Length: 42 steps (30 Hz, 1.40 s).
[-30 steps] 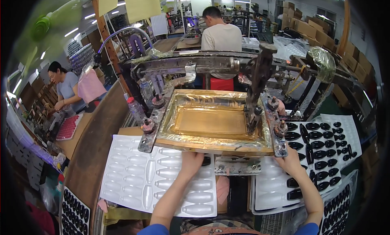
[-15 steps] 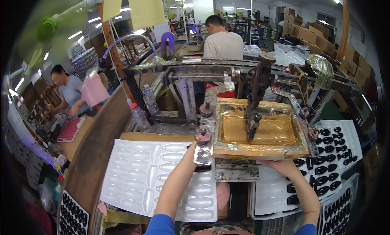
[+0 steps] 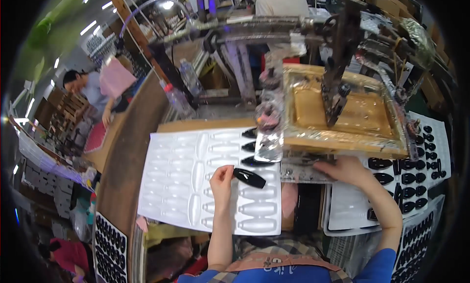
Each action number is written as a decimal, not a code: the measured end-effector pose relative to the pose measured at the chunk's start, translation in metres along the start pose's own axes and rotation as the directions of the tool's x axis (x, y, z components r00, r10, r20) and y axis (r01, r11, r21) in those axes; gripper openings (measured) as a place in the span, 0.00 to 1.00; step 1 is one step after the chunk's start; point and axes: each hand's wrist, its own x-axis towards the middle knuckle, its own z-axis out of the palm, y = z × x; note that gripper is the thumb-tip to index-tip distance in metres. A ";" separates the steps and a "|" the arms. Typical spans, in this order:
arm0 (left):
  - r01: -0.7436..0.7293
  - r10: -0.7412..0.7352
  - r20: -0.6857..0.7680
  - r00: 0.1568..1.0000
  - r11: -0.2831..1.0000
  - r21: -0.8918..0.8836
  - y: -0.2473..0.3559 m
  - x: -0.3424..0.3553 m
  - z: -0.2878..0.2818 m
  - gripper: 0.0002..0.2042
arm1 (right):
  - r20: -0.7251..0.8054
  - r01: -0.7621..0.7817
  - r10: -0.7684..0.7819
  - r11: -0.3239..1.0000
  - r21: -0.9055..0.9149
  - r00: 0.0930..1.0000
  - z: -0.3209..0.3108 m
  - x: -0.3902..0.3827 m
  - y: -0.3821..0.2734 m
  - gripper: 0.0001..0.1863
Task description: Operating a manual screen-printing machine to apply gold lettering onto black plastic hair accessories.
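My left hand (image 3: pixel 221 182) pinches one end of a glossy black elongated piece (image 3: pixel 249 176) over a white moulded tray (image 3: pixel 171 180), which has a column of black pieces (image 3: pixel 250 146) in its upper right. My right hand (image 3: pixel 342 168) has its fingers stretched out at the metal plate (image 3: pixel 298 171) beneath a press frame (image 3: pixel 342 146) with a golden-brown, foil-edged screen (image 3: pixel 311 106). The frame hangs from a dark vertical arm (image 3: pixel 338 62). At the right, another white tray (image 3: pixel 352 214) carries several black pieces.
Plastic bottles (image 3: pixel 178 99) stand by the machine's left post. A curved wooden bench (image 3: pixel 115 180) runs along the left, where a co-worker (image 3: pixel 90 89) works. Another person (image 3: pixel 281 4) is beyond the machine, one more (image 3: pixel 68 258) at lower left. Cardboard boxes (image 3: pixel 391 4) are stacked at back right.
My left hand has drawn out from beneath the frame, down-left, with a black piece. The screen frame moved rightward relative to the trays and machine base. The view has tilted down.
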 end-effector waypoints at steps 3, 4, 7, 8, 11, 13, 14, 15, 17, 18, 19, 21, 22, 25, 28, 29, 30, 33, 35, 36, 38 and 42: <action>0.056 -0.056 -0.049 0.997 0.998 -0.013 -0.011 -0.015 0.010 0.08 | -0.200 -0.086 0.102 0.992 0.090 0.975 0.006 -0.015 0.046 0.21; 0.068 -0.068 -0.043 0.997 0.998 -0.008 -0.013 -0.012 0.019 0.08 | -0.337 -0.006 0.070 0.982 0.186 0.939 0.014 -0.020 0.080 0.19; 0.075 -0.069 -0.055 0.996 0.992 0.103 -0.029 -0.012 0.025 0.08 | -0.496 0.067 -0.022 0.995 0.073 0.868 0.029 -0.017 0.143 0.14; 0.106 -0.102 -0.054 0.993 0.990 0.089 -0.027 -0.016 0.025 0.09 | -0.480 0.004 -0.002 1.000 0.002 0.877 0.032 -0.016 0.153 0.16; -0.029 0.056 -0.041 0.998 0.877 0.480 -0.016 -0.024 0.026 0.11 | -0.427 -0.080 -0.028 0.969 -0.234 0.904 0.043 -0.012 0.207 0.19; -0.052 0.082 -0.027 0.996 0.820 0.570 -0.016 -0.023 0.026 0.11 | -0.377 -0.082 -0.078 0.917 -0.391 0.923 0.041 -0.007 0.217 0.20; -0.064 0.106 -0.024 0.994 0.752 0.657 -0.016 -0.024 0.025 0.11 | -0.339 -0.054 -0.127 0.876 -0.479 0.932 0.039 -0.003 0.216 0.21; -0.065 0.110 -0.026 0.994 0.747 0.661 -0.017 -0.023 0.022 0.11 | -0.295 -0.025 -0.172 0.827 -0.561 0.940 0.039 0.000 0.216 0.22; -0.273 0.310 0.130 0.942 0.481 0.833 -0.016 -0.020 0.017 0.10 | -0.323 0.009 -0.248 0.805 -0.594 0.913 0.046 0.007 0.224 0.21; -0.274 0.310 0.131 0.941 0.477 0.835 -0.012 -0.020 0.016 0.10 | -0.347 0.034 -0.321 0.775 -0.631 0.881 0.049 0.009 0.227 0.21; -0.260 0.327 0.099 0.940 0.497 0.828 -0.005 -0.021 0.014 0.09 | -0.349 0.034 -0.320 0.777 -0.629 0.881 0.048 0.011 0.228 0.21; -0.284 0.338 0.102 0.935 0.548 0.787 0.010 -0.018 0.025 0.08 | -0.384 -0.029 -0.199 0.858 -0.513 0.902 0.030 0.002 0.216 0.20; -0.396 0.426 0.142 0.893 0.598 0.697 0.018 -0.015 0.030 0.06 | -0.395 -0.051 -0.144 0.895 -0.444 0.907 0.023 0.003 0.207 0.20; -0.535 0.515 0.193 0.835 0.678 0.504 0.058 -0.009 0.061 0.04 | -0.423 -0.121 0.011 0.965 -0.233 0.906 -0.001 0.008 0.172 0.19; -0.602 0.520 0.304 0.798 0.673 0.430 0.076 0.002 0.063 0.09 | -0.549 0.062 -0.137 0.986 -0.153 0.825 0.007 0.006 0.130 0.18; -0.613 0.531 0.306 0.790 0.677 0.408 0.078 0.005 0.072 0.09 | -0.551 0.036 -0.068 0.997 -0.069 0.832 0.005 0.001 0.134 0.18; -0.624 0.469 0.415 0.780 0.641 0.447 0.080 0.008 0.079 0.09 | -0.468 -0.128 0.153 0.988 0.086 0.870 -0.004 -0.014 0.113 0.22; -0.715 0.422 0.591 0.687 0.537 0.448 0.084 0.016 0.099 0.11 | -0.491 0.164 -0.025 0.956 0.242 0.871 -0.006 -0.038 0.122 0.30; -0.654 0.416 0.549 0.725 0.667 0.357 0.085 0.033 0.130 0.11 | -0.502 0.225 -0.104 0.956 0.186 0.859 -0.013 -0.053 0.104 0.31; -0.621 0.410 0.540 0.735 0.726 0.294 0.081 0.042 0.138 0.11 | -0.510 0.268 -0.168 0.955 0.129 0.844 -0.017 -0.058 0.094 0.31; -0.545 0.393 0.524 0.755 0.821 0.169 0.073 0.054 0.144 0.11 | -0.469 0.279 -0.155 0.937 0.210 0.870 -0.021 -0.055 0.078 0.31; -0.339 0.337 0.537 0.773 0.936 -0.099 0.061 0.081 0.153 0.11 | -0.264 0.202 -0.118 0.927 0.317 0.957 -0.020 -0.039 0.069 0.33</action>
